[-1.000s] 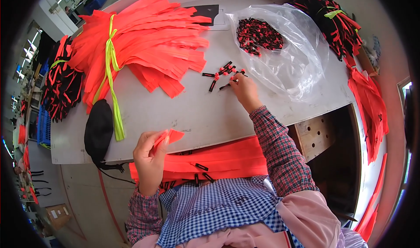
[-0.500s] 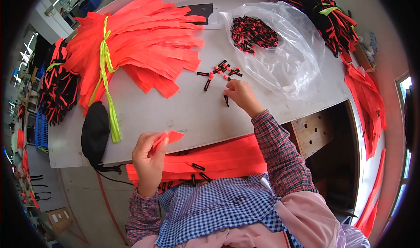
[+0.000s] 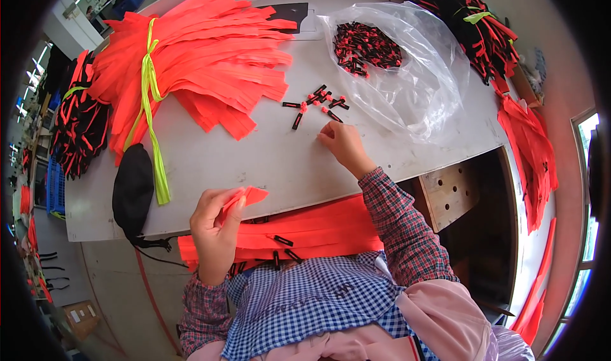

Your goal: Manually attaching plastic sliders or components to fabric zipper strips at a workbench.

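My left hand [image 3: 216,224] pinches the folded end of an orange-red fabric strip [image 3: 256,195] above the table's front edge. Over the tabletop, the fingers of my right hand [image 3: 344,146] are pressed together; whatever they hold is hidden. Just beyond its fingertips lies a small black tab with a red end [image 3: 332,115], resembling a zipper pull. Several more such tabs [image 3: 316,97] are scattered beside it. Across my lap lie orange-red strips [image 3: 324,224], with a few black tabs [image 3: 284,241] on them.
A clear plastic bag [image 3: 439,87] holds a heap of tabs [image 3: 375,46] at the back right. A large bundle of orange-red strips [image 3: 210,62], tied with a yellow-green band [image 3: 149,81], covers the left of the table. A black pouch [image 3: 135,183] hangs over the front left.
My right hand has shifted slightly left, and the black tab that hung below its fingers no longer shows. Another tab beyond the fingertips is now uncovered. My left hand keeps its pinch.
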Available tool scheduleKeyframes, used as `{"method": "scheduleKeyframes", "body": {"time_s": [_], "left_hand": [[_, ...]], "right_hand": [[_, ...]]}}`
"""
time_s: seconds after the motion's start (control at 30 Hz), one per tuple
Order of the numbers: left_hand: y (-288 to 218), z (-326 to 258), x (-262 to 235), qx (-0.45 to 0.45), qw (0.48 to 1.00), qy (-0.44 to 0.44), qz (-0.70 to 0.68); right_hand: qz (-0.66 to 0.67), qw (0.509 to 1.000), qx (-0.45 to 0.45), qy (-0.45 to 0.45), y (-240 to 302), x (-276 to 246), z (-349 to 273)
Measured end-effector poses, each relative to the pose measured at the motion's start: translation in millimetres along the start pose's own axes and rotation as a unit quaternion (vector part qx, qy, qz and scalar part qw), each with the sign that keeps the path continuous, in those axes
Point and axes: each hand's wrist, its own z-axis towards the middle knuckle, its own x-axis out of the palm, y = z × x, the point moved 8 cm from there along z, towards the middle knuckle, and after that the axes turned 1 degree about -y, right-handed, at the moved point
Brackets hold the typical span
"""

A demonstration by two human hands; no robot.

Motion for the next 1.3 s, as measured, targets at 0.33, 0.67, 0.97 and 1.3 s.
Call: {"method": "scheduleKeyframes", "body": {"time_s": [0.33,0.67,0.97,1.3], "left_hand": [[-4.6,-4.1,3.8,0.015,1.000,0.007,-0.016],[-2.7,-4.6,1.7,0.007,1.000,0.002,-0.029],[-10.0,-0.5,1.3,0.035,0.999,0.000,-0.013],[-26.5,-8.2,7.9,0.074,0.997,0.012,-0.022]], "right_hand": [[-0.018,0.998,-0.037,-0.037,9.6,-0.4,-4.4],[-0.039,0.996,-0.050,-0.056,0.1,5.5,-3.9],[0.585,0.791,0.057,0.168,75.4,-7.5,-51.1],[0.262,0.928,-0.264,0.026,213.7,-73.7,-123.1]]}}
